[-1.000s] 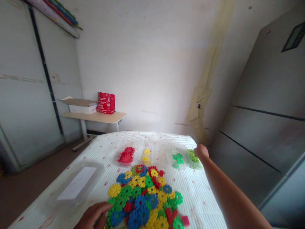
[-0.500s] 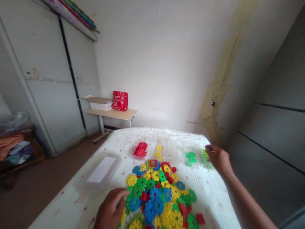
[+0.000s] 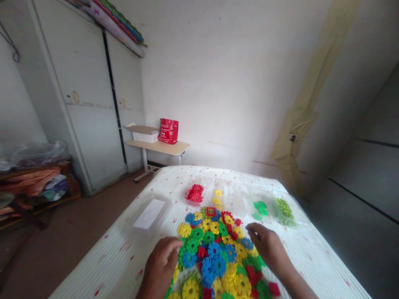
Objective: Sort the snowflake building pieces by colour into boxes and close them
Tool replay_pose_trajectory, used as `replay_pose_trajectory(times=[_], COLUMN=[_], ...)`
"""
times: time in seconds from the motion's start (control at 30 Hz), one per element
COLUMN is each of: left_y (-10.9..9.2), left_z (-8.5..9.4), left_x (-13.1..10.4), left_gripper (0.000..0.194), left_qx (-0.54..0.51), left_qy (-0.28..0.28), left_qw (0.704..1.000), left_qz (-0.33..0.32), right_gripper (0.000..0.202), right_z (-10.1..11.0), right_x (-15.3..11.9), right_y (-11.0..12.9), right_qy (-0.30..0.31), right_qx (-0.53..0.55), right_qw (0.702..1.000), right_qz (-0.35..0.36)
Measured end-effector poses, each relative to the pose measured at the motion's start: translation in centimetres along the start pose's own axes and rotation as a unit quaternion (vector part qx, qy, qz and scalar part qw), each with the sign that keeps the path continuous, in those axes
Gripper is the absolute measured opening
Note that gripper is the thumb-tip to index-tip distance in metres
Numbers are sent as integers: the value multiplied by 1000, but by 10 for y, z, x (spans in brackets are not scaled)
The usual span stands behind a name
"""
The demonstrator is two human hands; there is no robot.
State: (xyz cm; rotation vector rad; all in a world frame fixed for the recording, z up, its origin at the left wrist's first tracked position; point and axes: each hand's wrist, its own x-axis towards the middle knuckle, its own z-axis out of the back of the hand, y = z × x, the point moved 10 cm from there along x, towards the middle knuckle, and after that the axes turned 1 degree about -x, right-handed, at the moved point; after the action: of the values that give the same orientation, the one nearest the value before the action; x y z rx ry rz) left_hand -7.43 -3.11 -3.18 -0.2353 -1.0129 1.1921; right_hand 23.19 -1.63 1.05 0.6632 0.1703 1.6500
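Note:
A heap of notched plastic discs (image 3: 215,261) in blue, yellow, green and red lies on the cloth, with small red blocks among them. At its left edge is my left hand (image 3: 162,263), fingers curled with thumb near the index finger; whatever they hold, if anything, is hidden. My right hand (image 3: 266,245) hovers over the heap's right side, fingers bent with a gap to the thumb, and nothing shows in it. Beyond the heap stand clear containers holding red pieces (image 3: 195,193), yellow discs (image 3: 217,201), green discs (image 3: 261,208) and light green pieces (image 3: 284,209).
To the left on the striped tablecloth (image 3: 118,253) sits a clear tub (image 3: 168,203) with a white rectangle at it. A side table (image 3: 174,148) by the wall bears a red bag (image 3: 168,131) and a white box (image 3: 145,136). A cabinet (image 3: 90,104) stands at left.
My right hand has moved left and nearer, from the light green pieces' container to the heap's right side. My left hand stays at the heap's left edge. The whole view has shifted slightly.

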Motion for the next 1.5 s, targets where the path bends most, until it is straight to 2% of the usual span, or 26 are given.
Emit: replay_pose_trajectory(times=[0.17,0.27,0.43,0.6,0.73,0.97,1.3,1.4,1.5], left_y=[0,3,8,10,9,9,8,9,10], left_z=[-1,-3,-5,-8,-7,-3,-1,-4,-10], left_x=[1,1,0,1,1,0,2,0,0], left_gripper=[22,22,23,24,23,23,23,24,25], left_qx=[19,37,53,52,40,19,0,-7,-13], left_qy=[-1,4,9,12,13,10,6,14,30], left_qw=[1000,999,999,999,999,1000,1000,999,999], left_qz=[-8,-10,-6,3,9,20,27,32,38], right_gripper=[30,30,29,30,29,32,49,51,46], right_z=[-42,-72,-121,-140,-144,-137,-115,-107,-98], right_x=[20,43,69,74,74,68,44,33,24], right_y=[76,105,119,120,121,119,96,84,73], right_qy=[68,99,168,181,198,226,350,359,336], right_qx=[-80,-168,-294,-311,-308,-301,-230,-190,-151], right_qw=[988,969,927,923,922,919,897,904,923], right_qz=[115,151,161,139,128,115,138,135,116])
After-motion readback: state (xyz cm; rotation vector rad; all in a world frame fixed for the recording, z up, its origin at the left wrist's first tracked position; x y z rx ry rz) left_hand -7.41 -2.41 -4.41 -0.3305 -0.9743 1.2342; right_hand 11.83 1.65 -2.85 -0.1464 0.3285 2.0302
